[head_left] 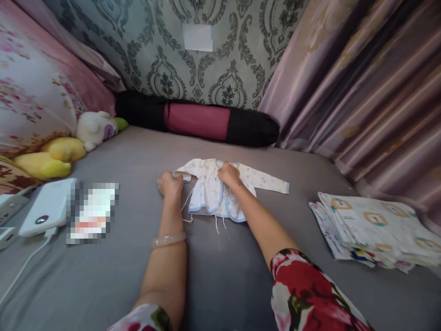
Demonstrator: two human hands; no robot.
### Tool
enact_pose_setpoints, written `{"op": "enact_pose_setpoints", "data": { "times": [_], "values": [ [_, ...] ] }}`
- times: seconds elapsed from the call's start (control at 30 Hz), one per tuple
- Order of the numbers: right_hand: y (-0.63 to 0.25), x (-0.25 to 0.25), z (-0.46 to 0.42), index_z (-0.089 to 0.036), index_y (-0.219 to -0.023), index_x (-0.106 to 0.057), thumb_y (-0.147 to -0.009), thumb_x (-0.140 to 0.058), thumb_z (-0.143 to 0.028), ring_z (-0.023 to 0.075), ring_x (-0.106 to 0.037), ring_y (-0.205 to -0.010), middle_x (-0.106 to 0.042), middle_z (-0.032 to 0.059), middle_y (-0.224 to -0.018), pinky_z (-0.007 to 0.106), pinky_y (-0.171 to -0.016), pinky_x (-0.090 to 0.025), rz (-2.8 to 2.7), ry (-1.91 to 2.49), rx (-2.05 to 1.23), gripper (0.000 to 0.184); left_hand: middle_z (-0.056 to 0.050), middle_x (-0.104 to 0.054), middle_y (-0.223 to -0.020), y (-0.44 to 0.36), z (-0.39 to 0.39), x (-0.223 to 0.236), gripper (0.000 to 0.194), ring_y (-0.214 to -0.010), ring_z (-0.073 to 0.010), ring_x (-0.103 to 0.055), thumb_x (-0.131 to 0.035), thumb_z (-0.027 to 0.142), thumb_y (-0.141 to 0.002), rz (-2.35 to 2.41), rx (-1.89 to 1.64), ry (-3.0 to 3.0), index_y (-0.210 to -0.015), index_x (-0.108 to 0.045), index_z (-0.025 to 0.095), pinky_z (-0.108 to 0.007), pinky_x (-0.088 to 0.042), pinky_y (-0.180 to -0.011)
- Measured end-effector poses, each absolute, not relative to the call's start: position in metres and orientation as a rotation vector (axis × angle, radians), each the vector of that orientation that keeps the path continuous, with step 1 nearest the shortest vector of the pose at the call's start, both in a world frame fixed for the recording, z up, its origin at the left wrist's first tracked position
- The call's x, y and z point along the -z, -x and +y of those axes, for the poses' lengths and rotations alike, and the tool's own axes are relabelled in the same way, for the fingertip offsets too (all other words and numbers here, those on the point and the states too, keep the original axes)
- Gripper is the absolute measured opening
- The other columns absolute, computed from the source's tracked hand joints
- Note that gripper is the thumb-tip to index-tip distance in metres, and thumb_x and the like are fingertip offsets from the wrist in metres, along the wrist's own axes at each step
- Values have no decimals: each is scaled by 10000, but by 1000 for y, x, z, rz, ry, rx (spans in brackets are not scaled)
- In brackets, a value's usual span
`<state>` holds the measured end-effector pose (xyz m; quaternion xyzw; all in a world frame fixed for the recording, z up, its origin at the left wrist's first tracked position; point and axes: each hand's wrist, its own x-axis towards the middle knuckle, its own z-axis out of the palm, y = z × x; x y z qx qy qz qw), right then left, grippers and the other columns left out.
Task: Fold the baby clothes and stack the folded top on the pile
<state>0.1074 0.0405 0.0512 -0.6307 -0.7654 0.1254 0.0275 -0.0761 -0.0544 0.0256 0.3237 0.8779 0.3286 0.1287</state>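
A small white baby shirt (206, 191) with blue trim and a faint print lies spread on the grey sheet. White tie strings hang from its front and left side. The end of its left sleeve is pinched in my left hand (171, 185), whose fingers are closed. My right hand (228, 174) is closed on the front of the shirt just below the neckline and partly hides it. The other sleeve stretches flat to the right.
A folded stack of printed cloths (379, 230) lies at the right. Leftward are a white power bank (50, 207) with a cable, a blurred flat object (93, 214) and plush toys (96, 128). A black and maroon long bag (196, 120) lies along the wall; curtains (344, 92) hang right.
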Motion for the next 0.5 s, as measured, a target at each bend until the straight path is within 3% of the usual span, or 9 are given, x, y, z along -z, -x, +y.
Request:
{"op": "enact_pose_setpoints", "data": {
  "times": [0.13,0.33,0.5],
  "values": [
    [-114,-56,47,-186,-1175,-654,-909,-435,-241,277,-631,-1135,-680,124,-1203,349,-891,-481,-2422,1934,-397,349,-170,-639,-901,73,-56,-34,103,-994,-361,-593,-535,253,-816,2533,-1041,-917,-829,-606,180,-471,-437,-814],
    [-119,-64,41,-189,-1202,-668,-843,-472,-129,270,-626,-1143,-687,128,-1186,360,-938,-456,-2503,1917,-300,413,-178,-535,-1195,73,-55,-35,240,-1012,-307,-592,-489,208,-834,2623,-1350,-817,-986,-671,171,-441,-463,-877],
    [-111,-65,48,-158,-1170,-686,-842,-491,-109,283,-610,-1161,-682,153,-1184,358,-954,-443,-2596,1846,-217,385,-114,-628,-1007,83,-45,-27,272,-977,-267,-613,-458,164,-811,2534,-1413,-924,-960,-686,170,-391,-467,-910]
  ]
}}
